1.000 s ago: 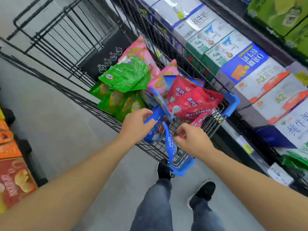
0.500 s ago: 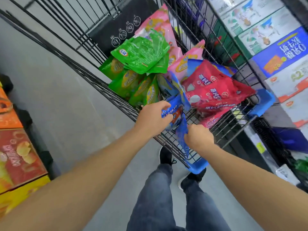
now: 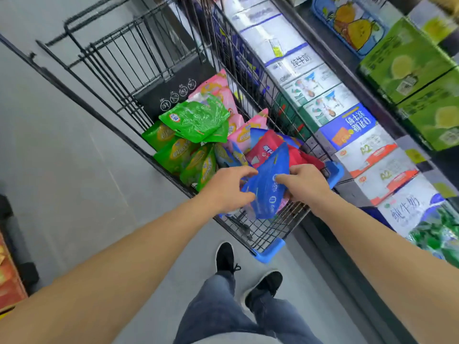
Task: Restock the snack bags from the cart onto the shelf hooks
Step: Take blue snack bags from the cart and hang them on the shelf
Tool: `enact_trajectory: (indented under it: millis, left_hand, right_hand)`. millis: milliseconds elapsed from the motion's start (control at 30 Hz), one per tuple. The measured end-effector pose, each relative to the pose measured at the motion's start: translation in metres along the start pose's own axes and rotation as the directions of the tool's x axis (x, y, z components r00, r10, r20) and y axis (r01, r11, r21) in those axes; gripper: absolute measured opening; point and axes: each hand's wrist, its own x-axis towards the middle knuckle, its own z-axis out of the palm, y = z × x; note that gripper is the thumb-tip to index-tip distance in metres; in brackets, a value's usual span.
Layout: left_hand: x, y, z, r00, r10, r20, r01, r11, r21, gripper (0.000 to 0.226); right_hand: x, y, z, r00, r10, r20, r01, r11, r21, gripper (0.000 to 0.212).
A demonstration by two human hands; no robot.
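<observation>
Both hands hold a glossy blue snack bag (image 3: 267,184) with white print above the near end of a wire shopping cart (image 3: 268,229): left hand (image 3: 227,188) fingers curl round its left edge, right hand (image 3: 304,181) pinches its right side.

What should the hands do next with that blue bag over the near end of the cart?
Probably lift the blue bag clear of the cart and turn toward the shelf. The left hand and right hand already grip its two sides, and it sits raised above the red bags. No hooks are in view yet.
</observation>
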Motion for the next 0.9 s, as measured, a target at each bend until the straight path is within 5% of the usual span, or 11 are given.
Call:
enact_trajectory:
  millis: [267, 400, 567, 800, 900]
  left_hand:
    - [-0.005, 0.055, -0.032, 0.952, 0.203, 0.229, -0.223, 0.973, 0.066, 0.100]
    - [0.005, 0.087, -0.035, 0.953, 0.295, -0.070, -0.291, 0.955, 0.064, 0.054]
    - [0.015, 0.134, -0.031, 0.906, 0.307, -0.291, -0.344, 0.935, -0.083, 0.024]
    - [0.019, 0.200, -0.011, 0.938, 0.276, -0.210, -0.333, 0.885, -0.326, 0.034]
    - [0.017, 0.230, 0.012, 0.960, 0.237, -0.152, -0.281, 0.807, -0.518, 0.033]
  right_hand:
    - [-0.041, -0.050, -0.056, 0.980, 0.076, -0.182, 0.025, 0.866, 0.500, 0.021]
    - [-0.063, -0.064, -0.079, 0.973, 0.151, -0.173, 0.030, 0.666, 0.745, 0.013]
    - [-0.093, -0.053, -0.119, 0.913, 0.120, -0.391, 0.190, 0.723, 0.665, 0.027]
    - [-0.125, 0.035, -0.164, 0.726, 0.234, -0.647, 0.268, 0.770, 0.579, 0.004]
    - [-0.140, 0.079, -0.178, 0.750, 0.257, -0.610, 0.241, 0.752, 0.613, 0.011]
